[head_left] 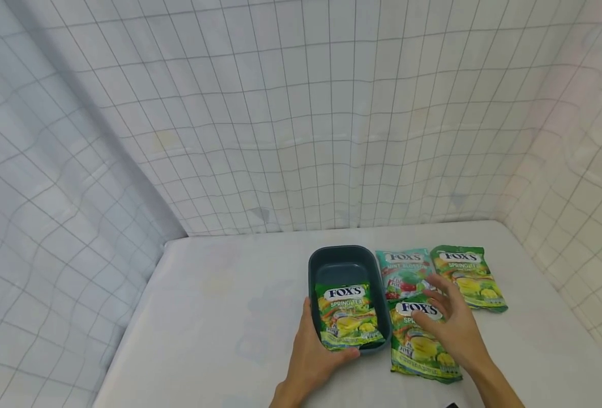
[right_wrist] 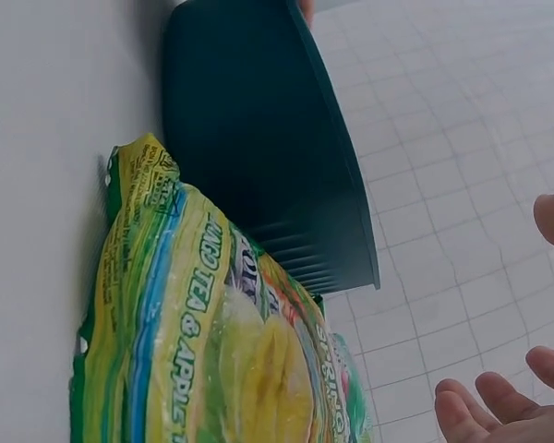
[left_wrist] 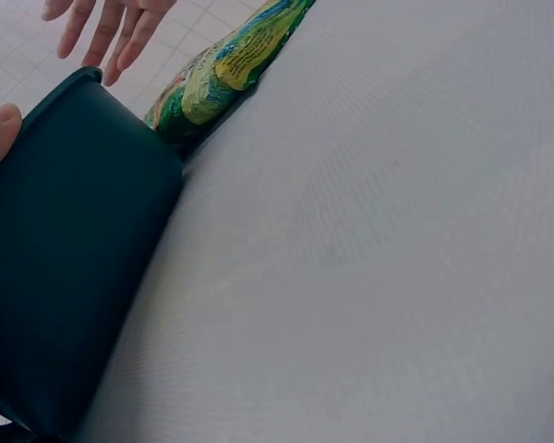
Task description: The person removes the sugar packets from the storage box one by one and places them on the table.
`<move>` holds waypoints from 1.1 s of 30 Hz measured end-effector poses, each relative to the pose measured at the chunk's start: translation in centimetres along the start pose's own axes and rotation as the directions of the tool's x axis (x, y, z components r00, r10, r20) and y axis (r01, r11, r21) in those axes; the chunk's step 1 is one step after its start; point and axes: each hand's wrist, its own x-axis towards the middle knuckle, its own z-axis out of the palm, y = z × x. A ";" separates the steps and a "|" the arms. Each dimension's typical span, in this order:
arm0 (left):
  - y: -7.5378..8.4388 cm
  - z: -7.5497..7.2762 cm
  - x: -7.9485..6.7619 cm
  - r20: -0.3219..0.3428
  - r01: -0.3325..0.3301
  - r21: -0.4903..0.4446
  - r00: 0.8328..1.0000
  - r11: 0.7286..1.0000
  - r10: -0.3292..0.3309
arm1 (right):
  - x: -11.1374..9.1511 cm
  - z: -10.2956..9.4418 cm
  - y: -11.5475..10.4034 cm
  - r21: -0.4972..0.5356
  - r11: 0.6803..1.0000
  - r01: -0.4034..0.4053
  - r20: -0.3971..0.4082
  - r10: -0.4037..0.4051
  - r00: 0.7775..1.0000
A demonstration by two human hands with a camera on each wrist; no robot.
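A dark teal plastic tub (head_left: pixel 341 255) holds a green candy bag (head_left: pixel 349 317) marked FOX'S Spring Tea. My left hand (head_left: pixel 316 354) grips the tub's near left corner, thumb at the front rim and fingers along the left wall. Over a second Spring Tea bag (head_left: pixel 425 357), right of the tub, hovers my right hand (head_left: pixel 453 326), fingers spread and nothing between them. In the right wrist view that bag (right_wrist: pixel 194 323) lies against the tub (right_wrist: pixel 258 120), below the right fingertips (right_wrist: pixel 499 397). Behind it is a mint-green FOX'S Mint Blossom bag (head_left: pixel 405 272), partly covered by the hand.
Another Spring Tea bag (head_left: pixel 471 280) lies at the far right, beside the mint bag. All rest on a white-covered table (head_left: pixel 209 317). White grid-patterned cloth walls (head_left: pixel 331 141) rise at the back and both sides.
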 end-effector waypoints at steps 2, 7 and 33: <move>0.0 0.0 0.1 0.001 -0.002 -0.002 1.000 1.000 0.002 | 0.2 0.1 -0.1 0.026 1.000 0.016 0.003 -0.016 1.000; 0.1 0.1 0.0 0.008 0.007 -0.007 1.000 1.000 -0.007 | 0.5 0.5 -0.4 0.075 0.996 0.043 0.015 -0.044 0.999; 0.0 0.0 0.0 0.007 -0.030 -0.020 1.000 0.999 0.030 | 2.4 3.6 -2.8 0.158 0.979 0.129 0.071 -0.141 0.987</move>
